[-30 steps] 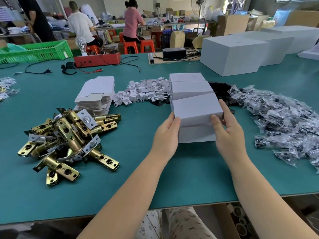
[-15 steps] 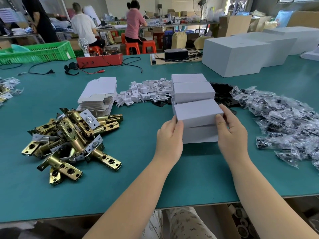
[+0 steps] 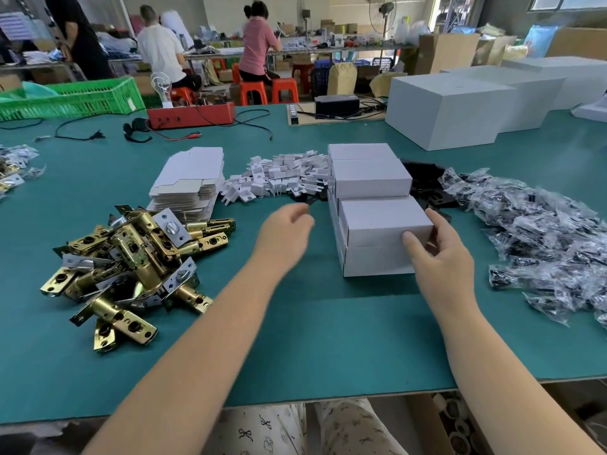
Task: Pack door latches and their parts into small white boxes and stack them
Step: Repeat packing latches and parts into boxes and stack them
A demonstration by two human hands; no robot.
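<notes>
Small white boxes stand stacked at the table's centre; the nearest top box (image 3: 384, 220) sits on another white box (image 3: 377, 261). My right hand (image 3: 437, 254) holds that top box at its front right corner, thumb on the front face and fingers behind. My left hand (image 3: 285, 234) hovers left of the stack, off the boxes, fingers loosely curled and holding nothing. A heap of brass door latches (image 3: 131, 257) lies at the left. Flat unfolded box blanks (image 3: 190, 178) are piled behind the latches.
White plastic parts (image 3: 279, 178) lie behind my left hand. Black parts (image 3: 427, 178) and clear bags of hardware (image 3: 542, 231) spread on the right. Large white cartons (image 3: 443, 110), a red device (image 3: 190, 114) and a green crate (image 3: 72, 96) line the far side. People work beyond.
My left hand has let go of the top box and drawn away to the left. My right hand stays on the box's right corner.
</notes>
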